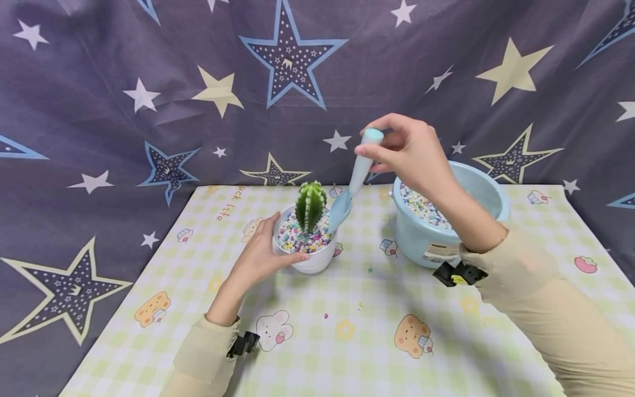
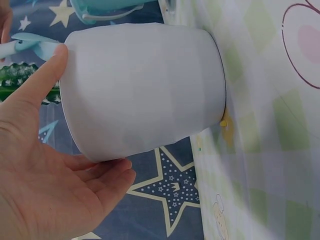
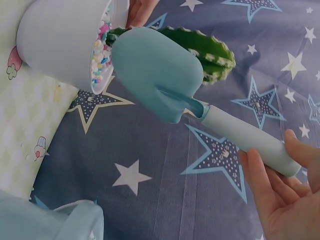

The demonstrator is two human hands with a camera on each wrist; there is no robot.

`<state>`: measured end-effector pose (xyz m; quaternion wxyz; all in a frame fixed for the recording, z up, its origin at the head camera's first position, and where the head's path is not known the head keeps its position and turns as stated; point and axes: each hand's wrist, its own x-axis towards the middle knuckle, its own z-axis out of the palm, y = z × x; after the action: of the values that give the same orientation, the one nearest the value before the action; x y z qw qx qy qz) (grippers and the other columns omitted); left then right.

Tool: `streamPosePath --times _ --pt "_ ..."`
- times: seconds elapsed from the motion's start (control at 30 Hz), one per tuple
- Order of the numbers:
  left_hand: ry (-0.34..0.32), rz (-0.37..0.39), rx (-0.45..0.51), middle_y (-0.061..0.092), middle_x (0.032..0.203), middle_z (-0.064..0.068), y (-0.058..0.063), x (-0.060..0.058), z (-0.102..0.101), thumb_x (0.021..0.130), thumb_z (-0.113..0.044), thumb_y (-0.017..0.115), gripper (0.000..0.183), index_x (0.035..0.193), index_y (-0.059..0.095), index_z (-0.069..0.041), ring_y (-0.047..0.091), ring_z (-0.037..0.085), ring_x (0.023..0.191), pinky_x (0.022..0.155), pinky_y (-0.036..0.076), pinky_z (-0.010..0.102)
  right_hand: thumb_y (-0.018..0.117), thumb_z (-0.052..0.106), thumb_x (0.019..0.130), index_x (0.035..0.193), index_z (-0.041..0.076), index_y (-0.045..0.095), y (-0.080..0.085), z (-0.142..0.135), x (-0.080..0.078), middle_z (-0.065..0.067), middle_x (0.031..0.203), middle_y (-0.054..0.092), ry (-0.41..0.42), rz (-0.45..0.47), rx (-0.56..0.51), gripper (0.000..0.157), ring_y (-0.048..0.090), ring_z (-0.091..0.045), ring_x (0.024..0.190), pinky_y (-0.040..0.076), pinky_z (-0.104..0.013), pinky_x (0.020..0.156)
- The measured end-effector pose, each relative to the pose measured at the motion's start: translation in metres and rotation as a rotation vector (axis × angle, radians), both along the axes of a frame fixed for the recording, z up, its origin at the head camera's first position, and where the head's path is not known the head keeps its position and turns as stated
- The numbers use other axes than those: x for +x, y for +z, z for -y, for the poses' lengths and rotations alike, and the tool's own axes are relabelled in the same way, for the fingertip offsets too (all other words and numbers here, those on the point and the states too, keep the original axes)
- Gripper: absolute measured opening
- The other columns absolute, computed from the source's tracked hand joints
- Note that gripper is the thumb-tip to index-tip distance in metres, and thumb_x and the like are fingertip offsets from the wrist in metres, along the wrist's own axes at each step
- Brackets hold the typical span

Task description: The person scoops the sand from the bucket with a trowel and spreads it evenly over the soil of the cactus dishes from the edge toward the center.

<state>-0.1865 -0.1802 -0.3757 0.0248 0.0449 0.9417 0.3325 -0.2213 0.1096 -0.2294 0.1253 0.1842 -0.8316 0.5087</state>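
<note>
A small white flower pot (image 1: 316, 261) stands upright on the table, filled with multicoloured pebbles (image 1: 292, 236). From the pebbles rises a green ribbed cactus (image 1: 310, 208). My left hand (image 1: 257, 249) holds the pot at its rim, thumb on the near side and fingers round the left. My right hand (image 1: 414, 151) pinches the pale handle of a light blue garden trowel (image 1: 361, 172) near its end. The trowel slants blade-down, its tip at the pebbles on the pot's right side. In the right wrist view, the blade (image 3: 155, 70) partly covers the cactus; no pebbles show on its visible face.
A light blue bucket (image 1: 414, 238) holding more coloured pebbles stands right of the pot, partly behind my right forearm. A checked cloth (image 1: 347, 358) with cartoon prints covers the table. A few stray pebbles lie on it. A dark star-patterned curtain (image 1: 173, 121) hangs behind.
</note>
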Motion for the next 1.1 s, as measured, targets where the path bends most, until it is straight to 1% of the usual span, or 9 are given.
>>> streamPosePath --times 0.1,0.2,0.27,0.37,0.53,0.63,0.77,0.93,1.1 --pt "-0.001 0.001 0.005 0.03 0.159 0.021 0.0 0.0 0.0 0.071 -0.054 0.085 0.121 0.159 0.018 -0.007 0.034 0.041 0.145 0.119 0.032 0.059 0.076 0.018 0.089 0.11 0.008 0.069 0.0 -0.008 -0.001 -0.001 0.093 0.079 -0.007 0.021 -0.081 0.025 0.073 -0.003 0.072 0.062 -0.023 0.069" --pt "-0.004 0.0 0.013 0.03 0.158 0.021 0.001 0.0 0.0 0.07 -0.053 0.086 0.121 0.159 0.018 -0.007 0.034 0.041 0.145 0.119 0.032 0.059 0.076 0.013 0.089 0.109 0.006 0.069 -0.001 -0.018 0.0 0.007 0.089 0.077 0.009 0.039 -0.197 0.022 0.073 -0.003 0.078 0.063 -0.023 0.07" --pt "-0.005 -0.008 0.023 0.03 0.158 0.021 0.001 0.0 0.001 0.07 -0.053 0.086 0.121 0.159 0.018 -0.006 0.034 0.041 0.145 0.119 0.031 0.058 0.076 0.01 0.088 0.108 0.005 0.07 -0.001 -0.026 0.0 0.008 0.085 0.077 0.028 0.043 -0.283 0.022 0.074 -0.004 0.079 0.063 -0.024 0.069" --pt "-0.006 -0.032 0.036 0.029 0.16 0.02 0.003 -0.001 0.003 0.07 -0.053 0.086 0.12 0.159 0.019 -0.008 0.032 0.04 0.147 0.12 0.03 0.058 0.077 0.008 0.087 0.107 0.006 0.071 -0.003 -0.038 0.001 0.006 0.084 0.077 0.043 0.041 -0.388 0.021 0.074 -0.006 0.08 0.062 -0.024 0.069" --pt "-0.012 -0.085 0.059 0.029 0.16 0.018 0.015 -0.003 0.005 0.073 -0.049 0.086 0.115 0.159 0.021 -0.011 0.032 0.038 0.147 0.12 0.031 0.058 0.077 0.004 0.085 0.102 0.006 0.072 -0.007 -0.056 0.004 0.003 0.082 0.077 0.047 0.009 -0.521 0.019 0.075 -0.008 0.079 0.062 -0.025 0.068" --pt "-0.021 -0.129 0.078 0.031 0.16 0.017 0.024 -0.004 0.004 0.073 -0.045 0.087 0.112 0.158 0.023 -0.011 0.034 0.035 0.147 0.119 0.032 0.057 0.078 0.002 0.083 0.102 0.004 0.072 -0.011 -0.067 0.005 0.001 0.083 0.078 0.047 -0.007 -0.579 0.019 0.075 -0.01 0.08 0.062 -0.026 0.067" --pt "-0.039 -0.193 0.098 0.032 0.16 0.013 0.036 -0.005 0.001 0.073 -0.045 0.087 0.109 0.157 0.027 -0.013 0.035 0.032 0.147 0.119 0.034 0.055 0.076 -0.003 0.084 0.102 0.001 0.071 -0.018 -0.08 0.006 0.0 0.085 0.078 0.038 -0.025 -0.638 0.019 0.075 -0.011 0.08 0.062 -0.027 0.066" --pt "-0.065 -0.252 0.118 0.035 0.159 0.01 0.05 -0.006 -0.004 0.074 -0.045 0.087 0.104 0.157 0.029 -0.018 0.037 0.028 0.146 0.119 0.035 0.05 0.075 -0.006 0.083 0.104 0.0 0.071 -0.025 -0.096 0.009 -0.002 0.085 0.078 0.007 -0.025 -0.674 0.023 0.076 -0.012 0.078 0.062 -0.027 0.066" --pt "-0.093 -0.304 0.134 0.038 0.156 0.008 0.063 -0.006 -0.013 0.073 -0.044 0.088 0.103 0.156 0.031 -0.019 0.038 0.025 0.145 0.12 0.035 0.045 0.075 -0.009 0.082 0.104 0.0 0.071 -0.032 -0.109 0.012 -0.003 0.085 0.078 -0.02 -0.009 -0.724 0.024 0.076 -0.013 0.077 0.062 -0.027 0.065"
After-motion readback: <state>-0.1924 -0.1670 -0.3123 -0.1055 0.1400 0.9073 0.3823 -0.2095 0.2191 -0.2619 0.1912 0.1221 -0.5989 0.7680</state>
